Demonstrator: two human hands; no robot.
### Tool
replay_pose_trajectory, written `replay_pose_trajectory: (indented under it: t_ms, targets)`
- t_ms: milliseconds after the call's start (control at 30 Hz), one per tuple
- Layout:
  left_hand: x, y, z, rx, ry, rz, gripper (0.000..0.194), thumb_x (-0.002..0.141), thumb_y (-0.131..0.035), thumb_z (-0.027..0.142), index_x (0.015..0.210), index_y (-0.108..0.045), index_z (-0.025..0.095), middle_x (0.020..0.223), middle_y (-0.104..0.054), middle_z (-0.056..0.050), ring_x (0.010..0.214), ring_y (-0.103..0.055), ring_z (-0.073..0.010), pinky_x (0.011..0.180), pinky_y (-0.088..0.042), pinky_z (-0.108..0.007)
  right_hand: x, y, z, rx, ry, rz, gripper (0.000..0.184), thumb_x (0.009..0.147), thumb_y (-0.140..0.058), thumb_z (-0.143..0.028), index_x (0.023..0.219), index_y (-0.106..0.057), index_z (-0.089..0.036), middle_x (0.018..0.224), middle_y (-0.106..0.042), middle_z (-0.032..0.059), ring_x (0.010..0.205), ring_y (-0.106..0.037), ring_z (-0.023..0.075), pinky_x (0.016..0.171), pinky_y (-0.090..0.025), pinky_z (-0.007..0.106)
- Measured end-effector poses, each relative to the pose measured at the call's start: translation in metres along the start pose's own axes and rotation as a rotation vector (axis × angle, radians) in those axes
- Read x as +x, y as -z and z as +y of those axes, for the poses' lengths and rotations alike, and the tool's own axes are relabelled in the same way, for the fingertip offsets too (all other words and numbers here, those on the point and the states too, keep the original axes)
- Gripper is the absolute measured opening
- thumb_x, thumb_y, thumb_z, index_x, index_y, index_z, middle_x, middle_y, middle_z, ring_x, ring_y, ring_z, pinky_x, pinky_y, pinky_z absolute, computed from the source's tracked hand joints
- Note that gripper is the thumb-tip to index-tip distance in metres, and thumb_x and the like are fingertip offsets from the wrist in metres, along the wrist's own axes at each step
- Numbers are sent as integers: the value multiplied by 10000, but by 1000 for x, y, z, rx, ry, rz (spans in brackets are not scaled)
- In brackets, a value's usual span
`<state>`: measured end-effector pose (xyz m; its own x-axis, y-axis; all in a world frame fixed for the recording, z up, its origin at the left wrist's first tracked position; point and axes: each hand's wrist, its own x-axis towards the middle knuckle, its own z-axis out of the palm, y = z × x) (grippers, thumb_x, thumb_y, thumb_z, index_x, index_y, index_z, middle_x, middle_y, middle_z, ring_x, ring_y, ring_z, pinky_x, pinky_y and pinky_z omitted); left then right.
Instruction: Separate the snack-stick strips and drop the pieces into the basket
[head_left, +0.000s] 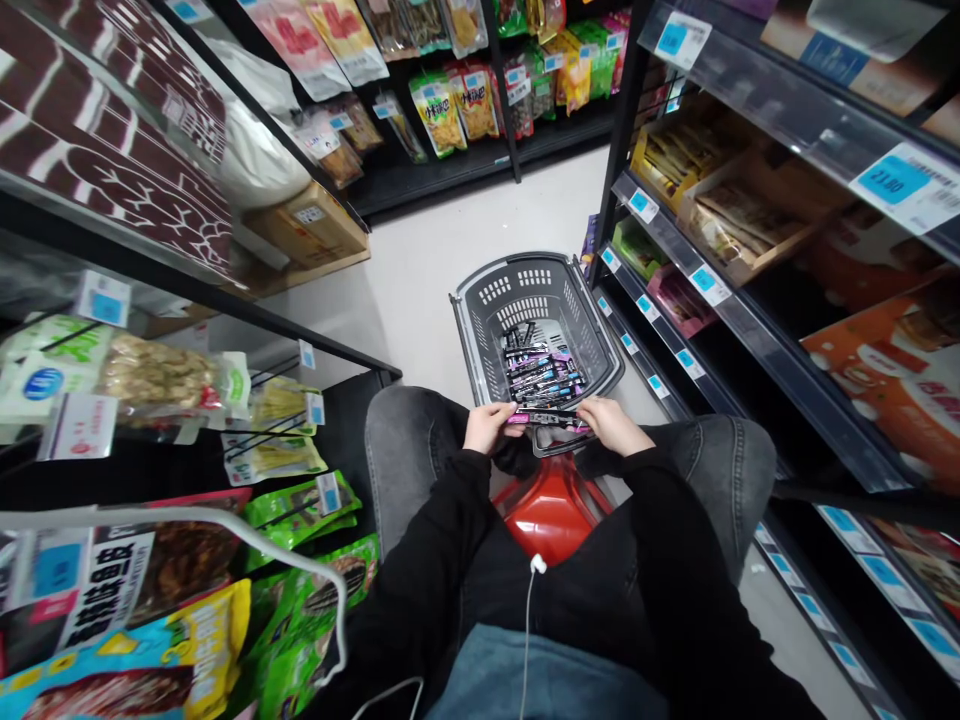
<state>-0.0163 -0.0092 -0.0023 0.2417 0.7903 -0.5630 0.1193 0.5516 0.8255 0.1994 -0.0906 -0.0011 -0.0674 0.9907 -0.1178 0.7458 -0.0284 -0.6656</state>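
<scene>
Both hands meet over the near edge of a grey shopping basket (596, 300) on the floor between my knees. A narrow black strip with pink ends (549, 417), perhaps a slim packet, is stretched level between them. My left hand (487, 428) pinches its left end, and my right hand (613, 426) grips the right end. Many similar slim black, purple and blue pieces (546, 372) lie heaped in the basket's bottom. Their print is too small to read.
A red stool (551, 515) is beneath me. Shelves with price tags (709, 285) and boxed snacks rise on the right. Hanging snack bags (311, 580) and a cardboard box (307, 230) are on the left. A white cable (527, 640) hangs over my front.
</scene>
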Motion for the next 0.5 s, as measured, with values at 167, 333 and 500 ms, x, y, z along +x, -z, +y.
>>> replay_pose_trajectory:
  t_ms: [167, 333, 500]
  targets:
    - [2, 5, 0, -21, 28, -47, 353, 594, -717, 364, 741, -624, 57, 579, -654, -55, 502, -627, -149, 462, -540, -234, -5, 6, -1, 72, -52, -59, 213, 776, -441, -78, 850, -618, -167, 816, -648, 46, 780, -587, 144, 725, -399, 224]
    - [-2, 1, -2, 22, 3, -128, 402, 531, -748, 388, 743, -643, 63, 604, -664, -61, 515, -635, -176, 502, -557, -283, -6, 3, 5, 52, -152, -70, 212, 690, -484, -47, 778, -631, -172, 708, -630, 34, 681, -567, 137, 650, -385, 206]
    - [-7, -2, 0, 146, -88, -183, 386, 532, -734, 406, 742, -672, 88, 701, -693, -69, 521, -638, -180, 518, -557, -287, -3, -3, 12, 42, -131, -104, 200, 611, -510, -15, 700, -598, -170, 668, -570, 5, 647, -513, 116, 646, -371, 196]
